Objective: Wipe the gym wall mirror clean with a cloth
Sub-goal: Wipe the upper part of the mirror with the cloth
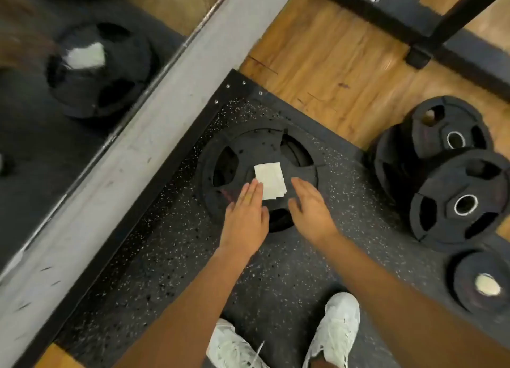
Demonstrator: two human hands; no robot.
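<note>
The folded cloth (270,180) lies flat on a plate (256,144) beside the mirror (55,119). The left hand (245,215) and right hand (310,207) flank it, fingers (252,192) straight, holding nothing, likely poised for pickup.

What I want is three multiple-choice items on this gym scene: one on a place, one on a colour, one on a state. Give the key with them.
1. Where does the folded cloth lie?
A. On the wooden floor
B. On the black weight plate
C. Over a shoe

2. What colour is the cloth?
A. Blue
B. Red
C. White

3. How are the left hand and the right hand?
A. Both open, fingers straight, neither gripping the cloth
B. Left fisted round the cloth
C. Right lifting the cloth up

Key: 1 B, the cloth sits across the plate's hub. 2 C, it shows white against the black plate. 3 A, both hands flank the cloth with fingers extended.
</note>
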